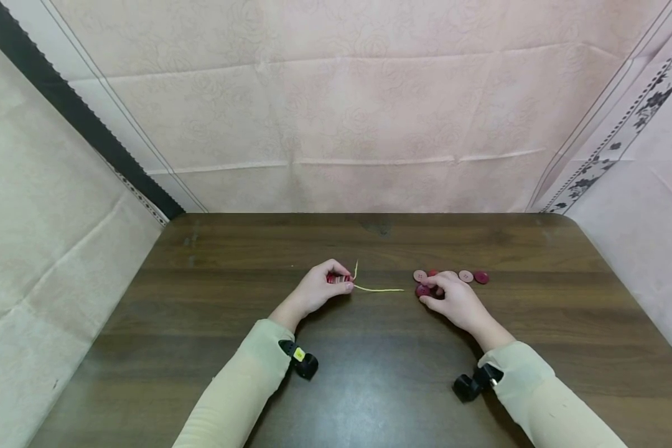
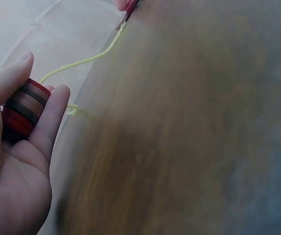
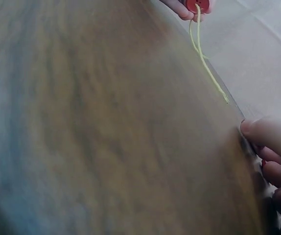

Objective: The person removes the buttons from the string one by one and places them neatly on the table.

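My left hand (image 1: 317,290) grips a stack of buttons (image 2: 27,108) in red, dark and dull pink between thumb and fingers. A yellow string (image 1: 378,290) comes out of the stack, one end stretching right and a shorter end sticking up. In the right wrist view a red button (image 3: 198,6) faces outward at the stack's end, with the string through its hole. Low over the loose buttons, my right hand (image 1: 453,302) has thumb and forefinger at opposite edges of a dark red button (image 1: 422,290). Its other fingers partly hide the buttons behind.
A pale pink button (image 1: 419,275) and a red one (image 1: 433,272) are beside the right fingertips. Farther right are another pink button (image 1: 466,276) and a dark red one (image 1: 481,277). The brown wooden table (image 1: 369,361) ends at a pale cloth backdrop (image 1: 341,124).
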The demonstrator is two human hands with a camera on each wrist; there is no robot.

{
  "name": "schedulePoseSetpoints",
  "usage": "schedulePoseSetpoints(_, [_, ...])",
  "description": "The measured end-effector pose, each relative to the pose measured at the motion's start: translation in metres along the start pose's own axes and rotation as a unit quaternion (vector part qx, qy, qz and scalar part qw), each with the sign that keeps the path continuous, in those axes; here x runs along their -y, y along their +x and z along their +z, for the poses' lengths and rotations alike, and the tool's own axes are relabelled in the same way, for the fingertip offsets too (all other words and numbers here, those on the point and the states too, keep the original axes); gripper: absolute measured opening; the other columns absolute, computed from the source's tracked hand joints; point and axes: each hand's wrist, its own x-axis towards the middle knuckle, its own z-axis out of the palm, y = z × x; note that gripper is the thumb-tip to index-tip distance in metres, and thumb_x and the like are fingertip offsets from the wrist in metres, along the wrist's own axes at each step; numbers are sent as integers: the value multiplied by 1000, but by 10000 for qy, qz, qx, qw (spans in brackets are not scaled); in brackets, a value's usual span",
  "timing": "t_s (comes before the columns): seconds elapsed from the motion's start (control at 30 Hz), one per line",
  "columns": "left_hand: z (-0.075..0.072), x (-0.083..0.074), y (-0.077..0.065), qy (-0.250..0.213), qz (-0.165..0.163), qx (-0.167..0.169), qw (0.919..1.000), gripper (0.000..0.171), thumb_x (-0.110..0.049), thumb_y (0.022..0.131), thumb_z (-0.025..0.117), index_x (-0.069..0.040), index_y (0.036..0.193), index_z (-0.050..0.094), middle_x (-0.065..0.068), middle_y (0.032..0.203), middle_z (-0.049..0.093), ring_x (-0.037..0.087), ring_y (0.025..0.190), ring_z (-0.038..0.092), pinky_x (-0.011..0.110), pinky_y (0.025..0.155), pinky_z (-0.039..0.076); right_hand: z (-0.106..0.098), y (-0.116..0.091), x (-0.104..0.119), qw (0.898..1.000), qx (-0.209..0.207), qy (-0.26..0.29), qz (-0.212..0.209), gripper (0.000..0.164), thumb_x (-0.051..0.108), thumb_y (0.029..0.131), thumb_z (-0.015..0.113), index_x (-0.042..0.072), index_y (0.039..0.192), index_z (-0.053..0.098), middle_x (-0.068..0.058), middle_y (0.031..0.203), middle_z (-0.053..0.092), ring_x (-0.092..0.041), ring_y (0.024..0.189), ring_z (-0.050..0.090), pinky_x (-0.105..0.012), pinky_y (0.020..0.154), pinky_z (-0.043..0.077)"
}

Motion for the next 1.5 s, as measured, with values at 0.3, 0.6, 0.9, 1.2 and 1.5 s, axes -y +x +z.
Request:
schedulePoseSetpoints(0.3, [0, 0, 1, 50, -22, -14, 10000, 23, -23, 82, 73, -14, 100, 62, 0, 96, 61, 17, 87, 54, 32, 77, 44, 0, -1, 0, 9999, 79, -85, 1, 31, 14, 79, 75, 2, 106, 67, -13, 101, 60, -22, 83, 56, -41, 76, 47])
schedulePoseSetpoints(0.6, [0, 1, 1, 16, -24, -12, 10000, 23, -24, 82, 74, -15, 100, 63, 0, 96, 61, 17, 87, 54, 32, 78, 44, 1, -2, -3, 9999, 55, -101, 85, 32, 16, 79, 75, 4, 108, 67, -11, 101, 61, -20, 83, 56, -41, 75, 47])
schedulePoseSetpoints(0.9, [0, 0, 1, 68, -3, -44, 10000, 24, -24, 81, 74, -15, 100, 63, 0, 97, 61, 17, 88, 54, 33, 78, 45, 2, -2, -3, 9992, -251, 200, 243, 30, 17, 81, 74, 3, 106, 66, -8, 95, 61, -20, 81, 56, -40, 74, 45])
schedulePoseSetpoints(1.2, [-1, 1, 1, 46, -34, -69, 10000, 28, -26, 78, 77, -16, 101, 63, 1, 98, 61, 18, 90, 54, 34, 80, 44, -1, 2, 8, 9954, -609, 663, 342, 31, 13, 83, 71, 1, 111, 63, -9, 100, 60, -17, 79, 56, -30, 72, 46])
schedulePoseSetpoints(1.5, [0, -3, -1, 46, -92, -25, 9999, 27, -24, 80, 75, -16, 102, 63, 1, 99, 60, 18, 90, 54, 34, 80, 44, 11, 13, 30, 9930, -471, 1084, -23, 29, 10, 82, 71, 0, 109, 64, -10, 98, 58, -16, 79, 54, -26, 68, 46])
